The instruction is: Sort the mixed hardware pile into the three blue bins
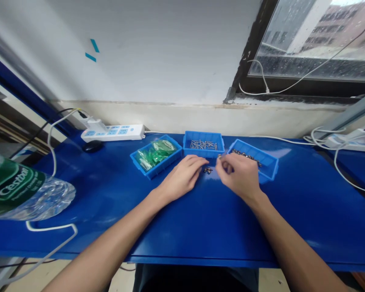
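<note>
My left hand lies low over the blue table, its fingers stretched out and nothing visible in them. Just right of its fingertips is a small pile of dark metal fasteners. On the pile's other side, my right hand is closed in a pinch on a small metal fastener, whose exact kind is too small to make out. Behind that hand stands a blue bin of similar small parts, partly covered by it. A middle blue bin contains long thin screws or nails.
At left, another blue bin is filled with green-and-clear plastic packets. Power strips line the wall at both ends, with white cables trailing. A large water bottle and a black round object are on the left.
</note>
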